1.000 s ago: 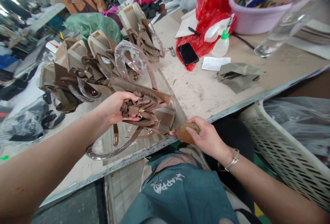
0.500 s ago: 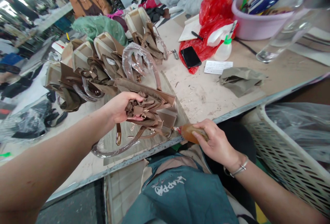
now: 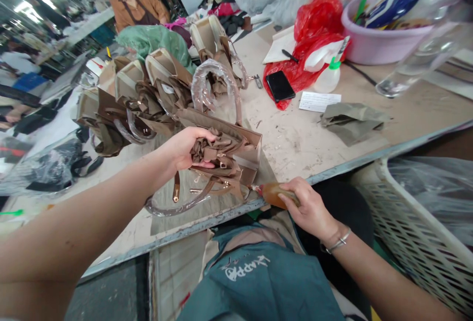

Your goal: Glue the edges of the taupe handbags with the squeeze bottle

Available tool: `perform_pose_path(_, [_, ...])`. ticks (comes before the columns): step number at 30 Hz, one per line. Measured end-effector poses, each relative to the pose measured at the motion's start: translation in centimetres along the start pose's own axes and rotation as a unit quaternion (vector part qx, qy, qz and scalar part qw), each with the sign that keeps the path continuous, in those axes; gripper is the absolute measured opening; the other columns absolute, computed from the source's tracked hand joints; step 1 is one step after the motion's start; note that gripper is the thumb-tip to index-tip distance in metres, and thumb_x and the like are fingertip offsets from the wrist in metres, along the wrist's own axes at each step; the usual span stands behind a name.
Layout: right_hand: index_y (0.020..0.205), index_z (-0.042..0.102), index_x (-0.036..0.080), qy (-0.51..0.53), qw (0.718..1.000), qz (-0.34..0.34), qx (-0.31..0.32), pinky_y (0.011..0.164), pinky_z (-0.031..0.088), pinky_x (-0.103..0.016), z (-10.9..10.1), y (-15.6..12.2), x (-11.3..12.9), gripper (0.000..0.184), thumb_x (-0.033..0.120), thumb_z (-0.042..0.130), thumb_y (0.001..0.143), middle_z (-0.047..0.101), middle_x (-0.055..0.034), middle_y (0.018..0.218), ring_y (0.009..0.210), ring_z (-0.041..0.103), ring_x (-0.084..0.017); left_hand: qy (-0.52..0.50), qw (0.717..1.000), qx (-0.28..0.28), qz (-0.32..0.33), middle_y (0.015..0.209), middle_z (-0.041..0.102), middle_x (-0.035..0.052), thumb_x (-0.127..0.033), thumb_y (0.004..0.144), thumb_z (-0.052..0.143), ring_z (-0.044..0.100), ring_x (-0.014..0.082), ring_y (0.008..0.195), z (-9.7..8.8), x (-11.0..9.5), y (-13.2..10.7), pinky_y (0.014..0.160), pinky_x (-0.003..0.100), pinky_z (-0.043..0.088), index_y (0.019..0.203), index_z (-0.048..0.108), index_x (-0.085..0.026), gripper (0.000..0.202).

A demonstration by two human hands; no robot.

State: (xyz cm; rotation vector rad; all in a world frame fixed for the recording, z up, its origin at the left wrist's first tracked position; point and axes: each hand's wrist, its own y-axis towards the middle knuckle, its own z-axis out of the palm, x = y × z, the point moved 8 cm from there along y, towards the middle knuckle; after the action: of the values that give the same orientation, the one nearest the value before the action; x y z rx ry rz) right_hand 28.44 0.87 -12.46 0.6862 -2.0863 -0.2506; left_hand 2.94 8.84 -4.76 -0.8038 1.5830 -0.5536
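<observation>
A brown handbag (image 3: 251, 136) lies at the table's front edge, its plastic-wrapped handles spread to both sides. My left hand (image 3: 195, 148) is closed on the bunched brown lining (image 3: 221, 146) at the bag's mouth, thumb on top. In my right hand (image 3: 305, 205) is a squeeze bottle (image 3: 274, 195) of amber liquid, held nearly level. Its reddish nozzle points left and meets, or almost meets, the bag's near corner; I cannot tell which. Fingers and palm hide the bottle's rear end.
Several similar handbags (image 3: 162, 72) stand behind on the left. Farther right are a phone (image 3: 281, 86), a red plastic bag (image 3: 318, 17), a green-capped bottle (image 3: 328, 78), a brown cloth piece (image 3: 353, 119) and a lilac basin (image 3: 384, 45). A white crate (image 3: 414, 222) stands at my right. A person (image 3: 136, 3) is across the table.
The whole view has shifted slightly, so things appear a bit farther right and lower. Both hands keep their grips, and the bottle's nozzle stays at the bag's near corner.
</observation>
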Motion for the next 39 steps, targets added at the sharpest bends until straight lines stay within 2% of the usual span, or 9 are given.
perform_pose_path(5, [0.103, 0.051, 0.021, -0.047, 0.997, -0.015, -0.062, 0.072, 0.050, -0.034, -1.0, 0.3, -0.5, 0.019, 0.014, 0.056, 0.086, 0.055, -0.0042, 0.086, 0.081, 0.055, -0.020, 0.017, 0.999, 0.024, 0.016, 0.065, 0.070, 0.0060, -0.020, 0.060, 0.064, 0.065, 0.0196, 0.051, 0.2, -0.3, 0.7, 0.048, 0.034, 0.057, 0.070, 0.069, -0.015, 0.012])
perform_pose_path(11, [0.103, 0.050, 0.022, -0.007, 1.000, -0.009, -0.011, 0.070, 0.052, -0.034, 0.2, -0.5, 0.1, 0.017, 0.015, 0.053, 0.087, 0.056, -0.0045, 0.086, 0.080, 0.057, -0.020, 0.025, 0.999, 0.023, 0.013, 0.067, 0.072, 0.0064, -0.021, 0.058, 0.064, 0.067, 0.0213, 0.055, 0.2, -0.4, 0.8, 0.051, 0.034, 0.057, 0.072, 0.069, -0.016, 0.015])
perform_pose_path(16, [0.105, 0.050, 0.022, -0.043, 0.996, -0.003, -0.075, 0.070, 0.052, -0.036, -0.8, -0.5, -0.4, 0.021, 0.015, 0.055, 0.086, 0.055, -0.0045, 0.086, 0.080, 0.057, -0.021, 0.032, 0.999, 0.040, 0.017, 0.067, 0.072, 0.0071, -0.023, 0.058, 0.065, 0.067, 0.0226, 0.057, 0.4, -0.5, 1.2, 0.055, 0.036, 0.058, 0.074, 0.069, -0.016, 0.018])
perform_pose_path(21, [0.108, 0.050, 0.021, -0.023, 0.999, -0.032, -0.001, 0.071, 0.053, -0.034, -0.1, -0.4, 0.0, 0.024, 0.011, 0.053, 0.087, 0.054, -0.0053, 0.090, 0.081, 0.056, -0.018, 0.036, 0.999, 0.031, 0.023, 0.067, 0.071, 0.0074, -0.023, 0.058, 0.064, 0.067, 0.0223, 0.058, 0.6, -0.9, 1.6, 0.055, 0.035, 0.057, 0.074, 0.069, -0.016, 0.018])
perform_pose_path(26, [0.111, 0.049, 0.022, -0.058, 0.996, -0.054, -0.032, 0.069, 0.053, -0.033, -1.1, -0.2, 0.4, 0.028, 0.010, 0.054, 0.087, 0.053, -0.0047, 0.090, 0.080, 0.056, -0.018, 0.040, 0.998, 0.036, 0.029, 0.066, 0.071, 0.0077, -0.024, 0.058, 0.065, 0.066, 0.0215, 0.057, 0.8, -1.2, 2.1, 0.056, 0.036, 0.057, 0.072, 0.068, -0.016, 0.016])
perform_pose_path(30, [0.110, 0.050, 0.022, -0.037, 0.998, -0.057, 0.019, 0.068, 0.054, -0.032, -0.4, 0.1, 0.4, 0.027, 0.009, 0.051, 0.087, 0.053, -0.0048, 0.089, 0.079, 0.057, -0.018, 0.040, 0.998, 0.039, 0.026, 0.067, 0.071, 0.0086, -0.025, 0.058, 0.065, 0.066, 0.0223, 0.057, 0.7, -1.1, 2.4, 0.057, 0.036, 0.057, 0.071, 0.068, -0.017, 0.015])
perform_pose_path(32, [0.110, 0.050, 0.022, -0.036, 0.998, -0.051, 0.017, 0.068, 0.054, -0.033, -0.5, 0.1, 0.3, 0.026, 0.010, 0.051, 0.087, 0.053, -0.0051, 0.089, 0.079, 0.057, -0.018, 0.038, 0.998, 0.045, 0.030, 0.068, 0.072, 0.0088, -0.026, 0.058, 0.066, 0.066, 0.0230, 0.058, 0.8, -1.1, 2.4, 0.057, 0.037, 0.057, 0.071, 0.068, -0.017, 0.015])
perform_pose_path(35, [0.108, 0.051, 0.021, -0.045, 0.998, -0.033, -0.020, 0.068, 0.053, -0.034, -1.1, 0.2, 0.0, 0.023, 0.012, 0.053, 0.087, 0.053, -0.0052, 0.088, 0.078, 0.057, -0.019, 0.038, 0.998, 0.040, 0.033, 0.067, 0.071, 0.0091, -0.026, 0.057, 0.066, 0.066, 0.0236, 0.058, 0.8, -1.2, 2.6, 0.057, 0.037, 0.056, 0.069, 0.068, -0.018, 0.014])
perform_pose_path(39, [0.105, 0.050, 0.022, -0.009, 0.999, -0.032, 0.015, 0.068, 0.053, -0.034, -0.4, 0.3, 0.3, 0.019, 0.015, 0.053, 0.087, 0.055, -0.0039, 0.084, 0.077, 0.058, -0.020, 0.034, 0.998, 0.039, 0.031, 0.064, 0.071, 0.0094, -0.025, 0.057, 0.065, 0.065, 0.0237, 0.057, 1.0, -1.3, 2.7, 0.059, 0.038, 0.056, 0.067, 0.068, -0.017, 0.013])
